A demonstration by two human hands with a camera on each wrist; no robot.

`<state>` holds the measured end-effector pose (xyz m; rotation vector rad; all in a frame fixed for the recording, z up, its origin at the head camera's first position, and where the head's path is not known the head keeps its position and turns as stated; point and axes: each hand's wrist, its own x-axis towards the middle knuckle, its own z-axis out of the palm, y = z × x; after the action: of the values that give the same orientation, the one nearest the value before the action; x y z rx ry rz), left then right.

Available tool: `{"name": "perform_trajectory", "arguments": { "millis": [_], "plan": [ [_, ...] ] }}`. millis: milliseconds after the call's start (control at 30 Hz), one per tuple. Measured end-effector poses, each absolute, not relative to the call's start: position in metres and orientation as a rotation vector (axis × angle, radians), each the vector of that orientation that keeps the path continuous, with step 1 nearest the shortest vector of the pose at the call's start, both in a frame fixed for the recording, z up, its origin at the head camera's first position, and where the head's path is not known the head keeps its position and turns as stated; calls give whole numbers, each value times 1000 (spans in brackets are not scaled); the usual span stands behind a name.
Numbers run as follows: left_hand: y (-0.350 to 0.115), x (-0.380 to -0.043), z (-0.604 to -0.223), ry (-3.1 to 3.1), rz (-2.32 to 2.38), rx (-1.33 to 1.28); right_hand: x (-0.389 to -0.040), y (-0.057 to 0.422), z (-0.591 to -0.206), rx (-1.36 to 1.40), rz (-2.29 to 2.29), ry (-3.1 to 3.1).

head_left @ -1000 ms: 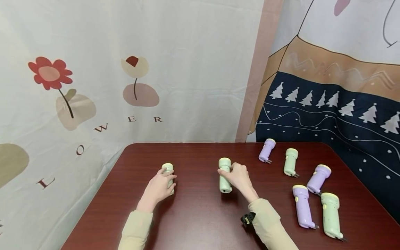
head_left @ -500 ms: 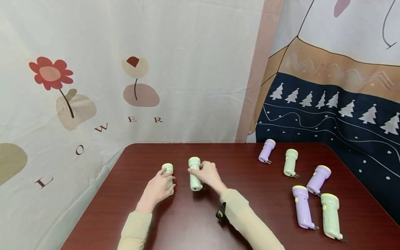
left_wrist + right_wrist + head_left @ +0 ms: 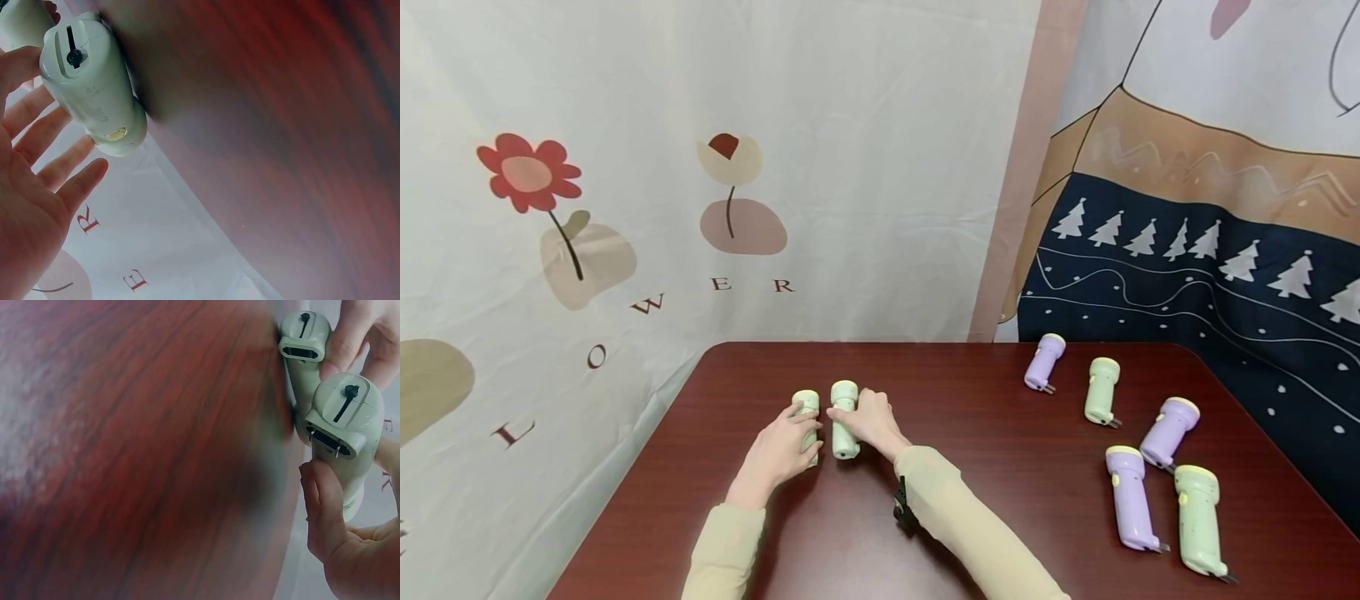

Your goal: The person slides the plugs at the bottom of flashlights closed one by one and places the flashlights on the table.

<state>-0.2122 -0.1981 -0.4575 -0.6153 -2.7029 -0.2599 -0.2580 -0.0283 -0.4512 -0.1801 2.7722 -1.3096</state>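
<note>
Two light green flashlights lie side by side left of the table's middle, a narrow gap between them in the head view. Over the left flashlight (image 3: 94, 87) my left hand (image 3: 784, 446) rests from above, its fingers fairly straight and spread against the body. The right flashlight (image 3: 844, 396) is pinched by my right hand (image 3: 868, 418), thumb on one side and fingers on the other. Its tail with two metal prongs and a black slider faces the right wrist camera, where the left thumb (image 3: 340, 353) touches the other flashlight. Part of each body is hidden by the hands.
On the right of the dark red table (image 3: 992, 500) lie several more flashlights: purple ones (image 3: 1045, 363) (image 3: 1170, 432) (image 3: 1131, 500) and green ones (image 3: 1102, 392) (image 3: 1198, 517), some with prongs out. A printed curtain (image 3: 880, 167) hangs behind the table.
My right hand has carried its green flashlight leftward across the table, up beside the other one. My left hand has stayed on its flashlight. The head view has shifted slightly.
</note>
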Motion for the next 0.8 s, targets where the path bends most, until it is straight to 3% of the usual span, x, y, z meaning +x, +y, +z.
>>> {"name": "perform_trajectory", "arguments": {
  "millis": [800],
  "plan": [
    [-201,-207,-451,-2641,-194,-662,-260,-55,-460,-92,-1125,2860]
  ]
}}
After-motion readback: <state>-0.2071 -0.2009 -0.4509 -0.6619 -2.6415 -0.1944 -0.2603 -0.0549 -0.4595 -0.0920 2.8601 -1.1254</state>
